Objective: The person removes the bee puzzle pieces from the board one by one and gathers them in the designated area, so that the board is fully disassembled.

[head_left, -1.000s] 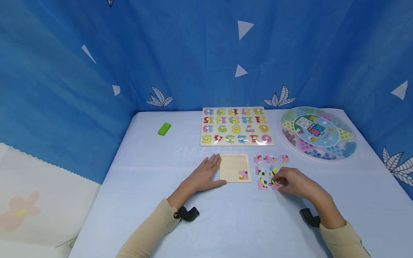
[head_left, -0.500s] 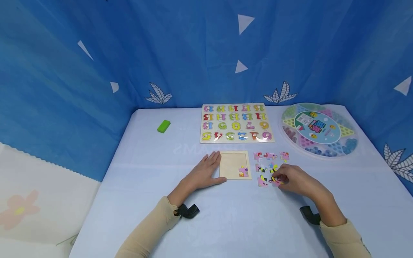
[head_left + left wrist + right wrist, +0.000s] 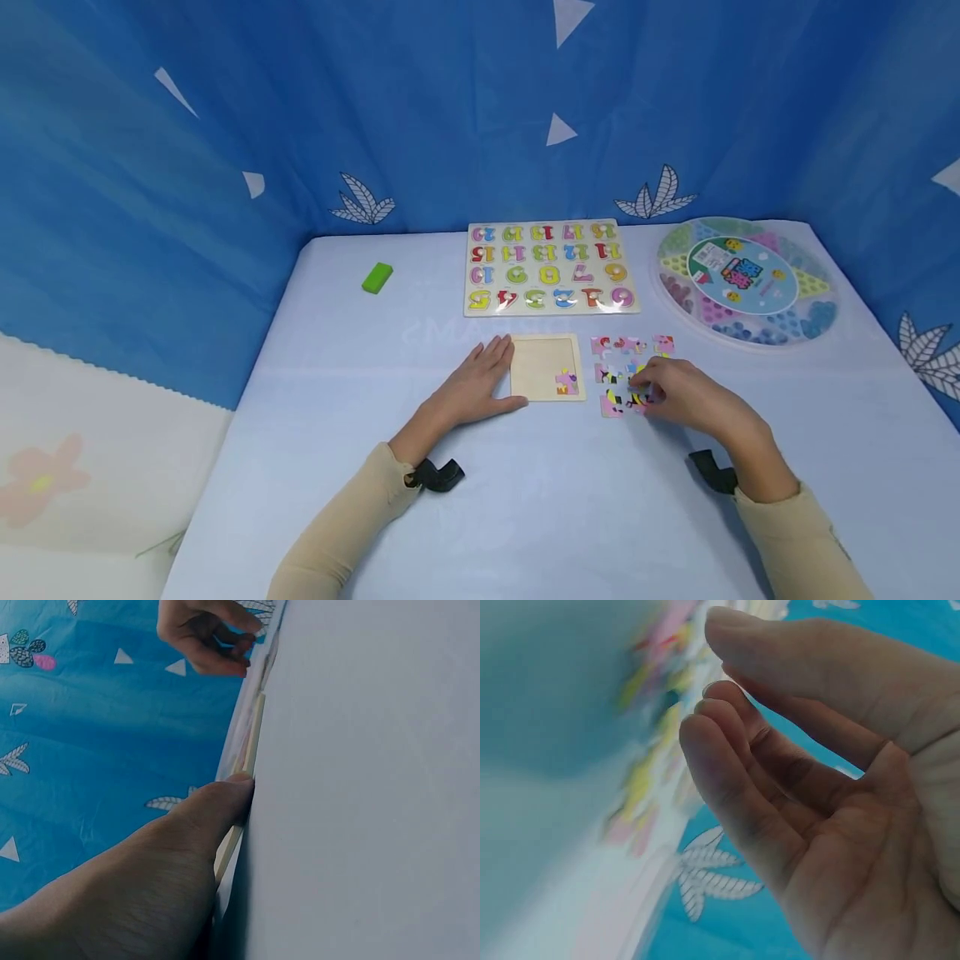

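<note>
My left hand (image 3: 474, 388) lies with fingers extended along the left side of a shallow wooden puzzle tray (image 3: 543, 399). In the left wrist view its thumb (image 3: 217, 806) touches the tray's edge. One pink puzzle piece (image 3: 567, 382) sits in the tray's lower right corner. Right of the tray, several loose pink, yellow and black puzzle pieces (image 3: 611, 406) lie in rows. My right hand (image 3: 693, 398) hovers over the right side of these rows, fingers bent and partly covering pieces. In the right wrist view a gap shows between thumb and fingers, with nothing visible in it.
Behind the tray lies a number board (image 3: 551, 307) with colourful numerals. A round clear bead case (image 3: 742, 275) is at the back right, and a green block (image 3: 377, 277) at the back left. A blue curtain (image 3: 450, 108) hangs behind the white table (image 3: 555, 517).
The head view has tilted, so everything sits higher in it. My right hand has shifted slightly away from the front right piece, towards the piece behind it. My left hand stays at the tray.
</note>
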Available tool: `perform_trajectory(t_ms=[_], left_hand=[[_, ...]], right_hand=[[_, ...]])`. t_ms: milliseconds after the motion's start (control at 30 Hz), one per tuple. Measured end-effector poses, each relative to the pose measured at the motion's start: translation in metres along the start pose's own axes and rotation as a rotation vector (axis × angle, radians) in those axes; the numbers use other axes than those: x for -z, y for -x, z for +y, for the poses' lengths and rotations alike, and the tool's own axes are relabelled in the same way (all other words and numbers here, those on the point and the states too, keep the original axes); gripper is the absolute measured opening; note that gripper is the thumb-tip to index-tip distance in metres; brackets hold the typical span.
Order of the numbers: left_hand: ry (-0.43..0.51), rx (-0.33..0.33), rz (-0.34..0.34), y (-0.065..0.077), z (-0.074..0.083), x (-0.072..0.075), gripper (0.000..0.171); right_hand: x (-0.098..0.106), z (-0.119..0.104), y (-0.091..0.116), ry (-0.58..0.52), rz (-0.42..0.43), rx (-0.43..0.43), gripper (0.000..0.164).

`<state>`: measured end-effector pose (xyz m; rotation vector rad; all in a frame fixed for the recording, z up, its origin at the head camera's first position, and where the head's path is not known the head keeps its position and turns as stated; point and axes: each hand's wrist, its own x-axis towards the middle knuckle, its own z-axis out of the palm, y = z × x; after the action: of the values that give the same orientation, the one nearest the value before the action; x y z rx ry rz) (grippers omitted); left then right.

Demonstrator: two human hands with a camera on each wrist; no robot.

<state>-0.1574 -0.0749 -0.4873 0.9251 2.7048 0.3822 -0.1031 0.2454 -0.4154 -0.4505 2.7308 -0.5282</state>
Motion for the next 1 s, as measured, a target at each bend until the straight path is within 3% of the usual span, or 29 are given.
perform_trajectory(t_ms=[233,467,767,1000], left_hand=[[0.016,-0.004,0.008,0.000,0.000,0.003,0.098],[0.005,-0.004,0.012,0.000,0.000,0.000,0.098],[0.011,0.016,-0.015,0.001,0.005,0.002,0.096],[0.011,0.021,-0.013,0.002,0.006,0.003,0.095]], right_hand=[[0.004,-0.034,-0.029,-0.016,-0.019,0.013,0.034],[-0.009,-0.055,-0.059,-0.035,-0.059,0.009,0.045],[-0.021,-0.058,-0.072,-0.020,-0.076,-0.046,0.045],[-0.022,-0.054,-0.073,-0.049,-0.066,-0.029,0.036]])
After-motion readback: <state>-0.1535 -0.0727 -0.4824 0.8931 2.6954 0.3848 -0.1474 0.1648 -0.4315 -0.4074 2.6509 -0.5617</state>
